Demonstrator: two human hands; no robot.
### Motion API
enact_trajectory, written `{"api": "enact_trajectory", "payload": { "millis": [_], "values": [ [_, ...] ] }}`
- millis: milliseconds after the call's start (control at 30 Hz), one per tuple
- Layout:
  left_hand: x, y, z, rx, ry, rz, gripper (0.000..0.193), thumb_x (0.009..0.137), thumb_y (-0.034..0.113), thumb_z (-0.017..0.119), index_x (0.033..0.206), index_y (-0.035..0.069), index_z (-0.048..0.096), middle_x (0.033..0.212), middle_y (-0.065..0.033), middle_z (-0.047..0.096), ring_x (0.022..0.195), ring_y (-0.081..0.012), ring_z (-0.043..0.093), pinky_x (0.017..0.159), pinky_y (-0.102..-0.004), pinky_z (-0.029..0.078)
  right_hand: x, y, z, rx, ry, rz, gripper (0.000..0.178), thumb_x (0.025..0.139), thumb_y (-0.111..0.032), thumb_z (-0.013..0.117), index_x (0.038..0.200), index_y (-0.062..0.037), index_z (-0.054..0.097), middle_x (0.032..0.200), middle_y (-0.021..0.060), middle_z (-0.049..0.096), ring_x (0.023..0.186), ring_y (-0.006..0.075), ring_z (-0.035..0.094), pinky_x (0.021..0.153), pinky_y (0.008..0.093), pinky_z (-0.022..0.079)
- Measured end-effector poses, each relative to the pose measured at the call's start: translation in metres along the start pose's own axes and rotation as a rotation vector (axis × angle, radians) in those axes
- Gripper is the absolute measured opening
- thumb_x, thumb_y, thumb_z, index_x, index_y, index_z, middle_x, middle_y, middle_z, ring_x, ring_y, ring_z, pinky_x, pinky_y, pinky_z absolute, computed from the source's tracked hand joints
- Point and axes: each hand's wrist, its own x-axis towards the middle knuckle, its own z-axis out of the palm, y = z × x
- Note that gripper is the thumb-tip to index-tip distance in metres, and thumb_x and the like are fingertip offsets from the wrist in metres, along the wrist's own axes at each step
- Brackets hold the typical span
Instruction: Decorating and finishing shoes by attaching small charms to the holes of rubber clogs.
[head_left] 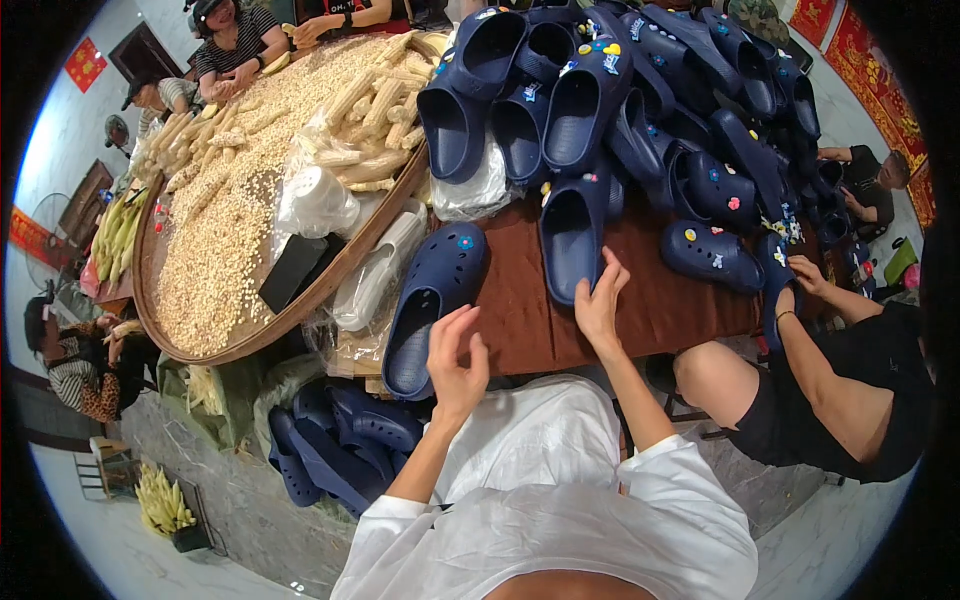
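Observation:
A navy clog (440, 295) with a small blue flower charm lies at the table's front edge, toe away from me. My left hand (458, 368) is beside its heel, fingers curved and apart, holding nothing I can see. Right of it, a second navy clog (573, 240) points away from me, its toe reaching the big heap. My right hand (600, 310) is at that clog's heel, fingers stretched and spread; thumb and heel seem to touch. Behind them rises a heap of navy clogs (590, 95), many with colourful charms.
A wide round tray (290, 330) of corn kernels and cobs stands at left. More navy clogs (345, 440) sit low by my left side. A brown cloth (515, 320) covers the table. At right, a person's hand (815, 275) works near a clog. Other people sit around.

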Motion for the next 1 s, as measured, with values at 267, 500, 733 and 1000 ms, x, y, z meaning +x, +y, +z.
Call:
{"api": "enact_trajectory", "payload": {
  "millis": [267,500,733,1000],
  "values": [
    [0.016,-0.046,0.043,-0.211,-0.229,-0.196,0.043,0.091,0.002,0.06,0.133,0.003,0.053,0.125,-0.0157,0.059,0.11,-0.0271,0.064,0.092,-0.0349,0.054,-0.087,-0.028,-0.021,0.15,-0.26,0.25,0.07,0.086,-0.01,0.061,0.143,0.0071,0.024,0.134,0.0292,0.032,0.127,0.0429,0.037,0.111,0.0472,0.031],
    [0.017,-0.061,0.054,-0.212,-0.218,-0.256,0.044,0.094,0.008,0.059,0.137,0.002,0.05,0.127,-0.0181,0.059,0.113,-0.0298,0.063,0.096,-0.038,0.051,-0.125,-0.059,-0.052,0.162,-0.486,0.255,0.072,0.088,-0.011,0.064,0.142,0.0103,0.023,0.128,0.0255,0.035,0.12,0.0374,0.046,0.101,0.0417,0.042],
    [0.029,-0.065,0.061,-0.18,-0.225,-0.225,0.041,0.096,0.011,0.059,0.134,0.001,0.053,0.125,-0.0194,0.06,0.112,-0.031,0.063,0.097,-0.038,0.049,-0.135,-0.059,-0.061,0.246,-0.62,0.291,0.062,0.094,-0.018,0.066,0.14,0.0066,0.033,0.122,0.0194,0.044,0.102,0.0238,0.057,0.073,0.0315,0.053],
    [0.026,-0.073,0.062,-0.164,-0.346,-0.267,0.041,0.099,0.011,0.057,0.138,-0.001,0.05,0.129,-0.0134,0.06,0.117,-0.02,0.06,0.1,-0.0319,0.047,-0.025,-0.023,-0.032,0.243,-0.171,0.196,0.043,0.097,-0.019,0.062,0.132,0.0007,0.046,0.121,0.0164,0.047,0.096,0.0198,0.057,0.076,0.0313,0.052]
  ]
}}
